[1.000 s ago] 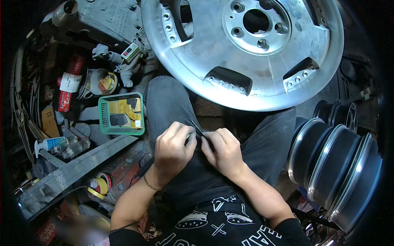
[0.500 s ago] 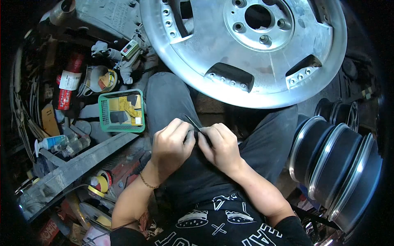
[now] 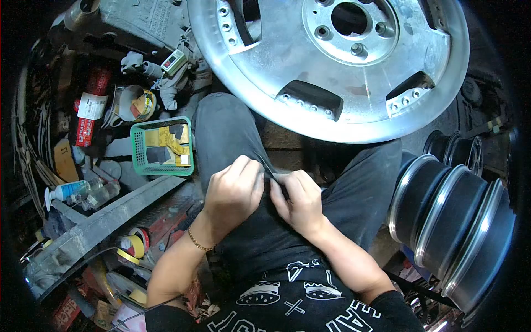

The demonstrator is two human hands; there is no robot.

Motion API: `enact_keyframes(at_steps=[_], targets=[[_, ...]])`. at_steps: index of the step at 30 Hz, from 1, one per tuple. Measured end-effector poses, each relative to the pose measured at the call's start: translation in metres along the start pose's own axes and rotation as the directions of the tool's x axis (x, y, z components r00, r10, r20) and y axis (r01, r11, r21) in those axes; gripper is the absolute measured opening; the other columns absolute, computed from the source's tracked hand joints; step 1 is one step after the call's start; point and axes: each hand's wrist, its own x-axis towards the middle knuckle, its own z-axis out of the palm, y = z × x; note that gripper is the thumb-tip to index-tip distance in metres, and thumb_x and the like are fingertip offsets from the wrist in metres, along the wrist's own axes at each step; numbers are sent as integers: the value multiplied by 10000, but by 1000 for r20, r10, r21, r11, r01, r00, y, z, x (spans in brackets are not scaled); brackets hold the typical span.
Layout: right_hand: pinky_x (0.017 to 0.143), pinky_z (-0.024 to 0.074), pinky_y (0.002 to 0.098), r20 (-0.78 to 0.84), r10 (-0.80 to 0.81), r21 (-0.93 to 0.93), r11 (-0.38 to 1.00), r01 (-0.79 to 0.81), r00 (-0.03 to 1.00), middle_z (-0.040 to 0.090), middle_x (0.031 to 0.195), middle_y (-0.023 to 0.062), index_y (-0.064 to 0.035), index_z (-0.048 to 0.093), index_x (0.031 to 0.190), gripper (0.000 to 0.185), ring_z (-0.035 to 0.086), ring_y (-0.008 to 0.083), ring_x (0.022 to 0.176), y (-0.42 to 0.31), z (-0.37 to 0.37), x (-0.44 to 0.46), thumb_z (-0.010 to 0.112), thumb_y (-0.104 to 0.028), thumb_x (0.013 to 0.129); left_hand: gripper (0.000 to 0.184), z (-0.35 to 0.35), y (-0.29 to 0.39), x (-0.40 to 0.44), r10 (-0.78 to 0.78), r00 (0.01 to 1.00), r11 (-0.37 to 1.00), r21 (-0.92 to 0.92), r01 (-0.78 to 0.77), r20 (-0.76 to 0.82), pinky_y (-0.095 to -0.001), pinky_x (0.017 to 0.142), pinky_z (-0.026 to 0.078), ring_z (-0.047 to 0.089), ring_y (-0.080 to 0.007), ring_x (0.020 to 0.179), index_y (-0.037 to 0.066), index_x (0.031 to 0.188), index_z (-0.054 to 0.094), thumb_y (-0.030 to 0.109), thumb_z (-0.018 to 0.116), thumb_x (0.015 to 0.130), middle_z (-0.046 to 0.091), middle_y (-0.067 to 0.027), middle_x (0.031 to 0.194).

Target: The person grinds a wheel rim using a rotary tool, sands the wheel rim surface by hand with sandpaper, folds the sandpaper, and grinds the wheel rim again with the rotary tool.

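My left hand (image 3: pixel 234 189) and my right hand (image 3: pixel 298 200) are close together above my lap, fingers pinched. Between them is a thin dark sheet (image 3: pixel 267 165), seen nearly edge-on, with its upper edge showing past the fingertips. Both hands grip it; the rest is hidden by the fingers. Beyond my hands, a large bare-metal wheel face (image 3: pixel 332 83) with bolt holes and oblong openings lies over my knees. A green basket (image 3: pixel 134 154) with yellow and dark sheets is beside my knee on the left.
Several wheel rims (image 3: pixel 431 216) stand at the right. To the left are a red roll (image 3: pixel 86 130), a round tub (image 3: pixel 149 108), spray bottles (image 3: pixel 66 191), yellow tape (image 3: pixel 135 246) and a grey metal beam (image 3: pixel 110 207). A metal block (image 3: pixel 138 22) is at the upper left.
My hands stay close together, and the dark sheet between them has changed its tilt slightly. The wheel and basket appear a little higher in the view.
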Motion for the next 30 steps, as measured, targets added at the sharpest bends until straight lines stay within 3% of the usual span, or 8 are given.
enact_keyframes(at_steps=[8,18,20,30], targets=[[628,505,364,-28,0,-3,1000,0,1000,634,784,149,12,642,904,151,626,303,685,0,2,1,712,37,773,94,3,1,-1,27,999,999,29,-28,19,-421,614,517,615,-366,702,-14,840,589,-28,662,781,578,-168,783],[652,513,388,-32,6,-14,1000,-7,999,621,780,147,7,621,898,131,614,319,699,-1,5,-5,698,3,792,86,2,-5,1,32,999,999,26,-32,32,-433,602,502,600,-380,701,-16,852,576,-21,646,803,565,-178,788],[646,512,383,-20,16,-22,1000,-16,1000,616,786,149,8,619,896,123,614,316,708,0,2,-9,694,-5,799,95,2,-8,0,50,996,997,60,-54,71,-430,621,518,618,-357,708,28,876,550,59,635,848,552,-154,817],[632,502,383,-26,-15,-27,1000,14,1000,581,756,132,9,620,917,152,588,308,679,0,3,-4,693,-11,785,85,-2,-9,2,91,989,994,54,-98,117,-438,630,513,608,-364,714,12,889,558,49,623,849,551,-163,810]])
